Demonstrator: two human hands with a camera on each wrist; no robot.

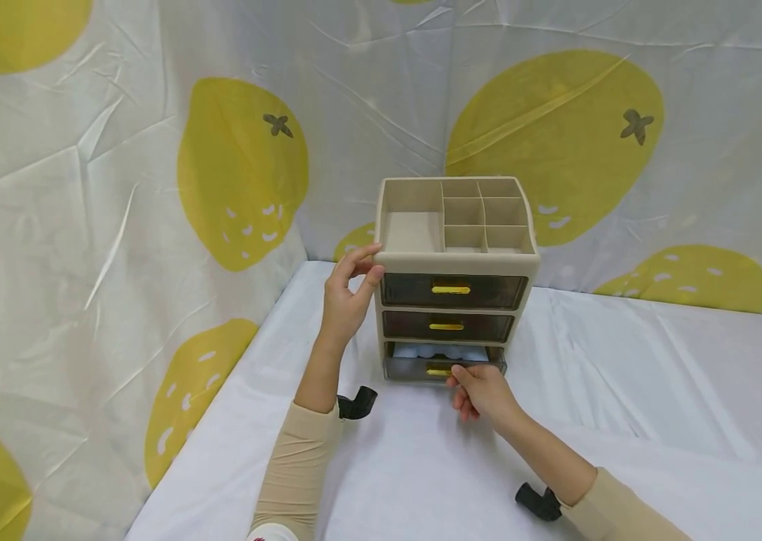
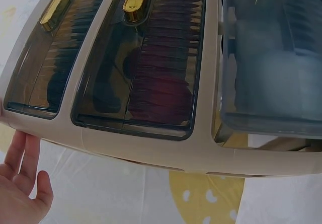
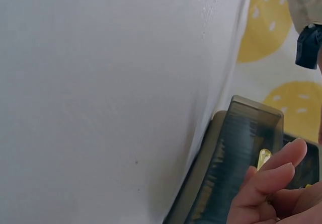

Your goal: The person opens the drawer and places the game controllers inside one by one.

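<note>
A beige desk organizer (image 1: 458, 263) with three dark see-through drawers and gold handles stands on the white cloth. Its bottom drawer (image 1: 408, 369) is pulled partly out, and something pale blue (image 1: 438, 351) shows inside. At that drawer's gold handle (image 3: 264, 157), my right hand (image 1: 485, 392) pinches the right end between thumb and fingers. My left hand (image 1: 349, 293) rests against the organizer's upper left side, fingers extended and thumb near the front edge. In the left wrist view, the left fingertips (image 2: 31, 146) touch the beige side frame. The upper drawer (image 1: 408, 291) and middle drawer (image 1: 408, 325) are closed.
Open compartments (image 1: 487, 210) of several sizes divide the organizer's top. Behind it hangs a pale curtain (image 1: 367, 113) with yellow lemon prints. White cloth (image 1: 415, 466) covers the table. A black wrist mount (image 1: 358, 403) shows beside the left forearm, another by the right.
</note>
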